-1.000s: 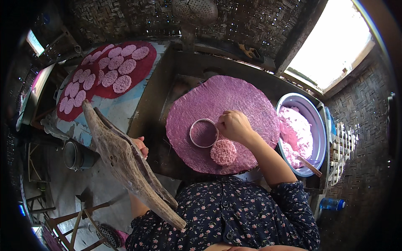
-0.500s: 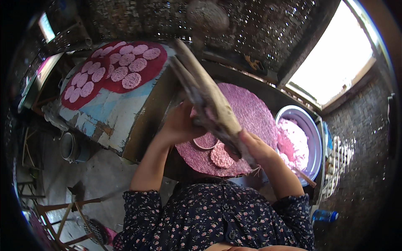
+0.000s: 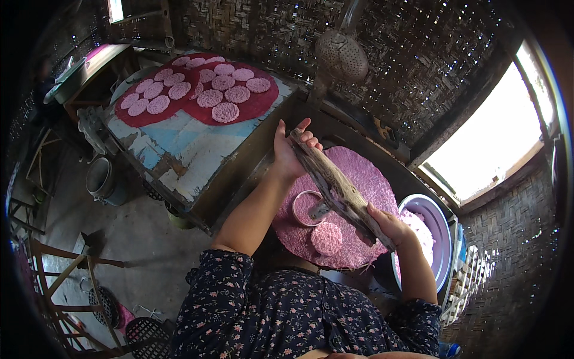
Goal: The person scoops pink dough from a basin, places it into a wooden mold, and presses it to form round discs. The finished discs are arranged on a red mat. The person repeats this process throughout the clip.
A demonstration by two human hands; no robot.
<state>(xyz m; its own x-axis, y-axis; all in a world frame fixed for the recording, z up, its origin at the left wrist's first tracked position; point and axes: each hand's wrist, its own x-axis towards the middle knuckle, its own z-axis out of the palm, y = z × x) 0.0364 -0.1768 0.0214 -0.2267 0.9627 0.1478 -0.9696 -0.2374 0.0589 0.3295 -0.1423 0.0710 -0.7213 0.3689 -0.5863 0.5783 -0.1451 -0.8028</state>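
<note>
Woven wall, slanting wooden tool, left fingers wrapping its upper end, right fingers gripping the lower.

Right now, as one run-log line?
left hand: holds wooden tool, far end | right hand: holds near end | over: purple-pink mat | on mat: ring, pink disc

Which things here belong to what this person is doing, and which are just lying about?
Seems part of the job:
wooden tool in the left hand and right hand
pink disc and ring on the purple mat
basin with pink mass

Probably just lying about:
bucket on the floor
wooden frame
perforated ladle by the wall
</note>
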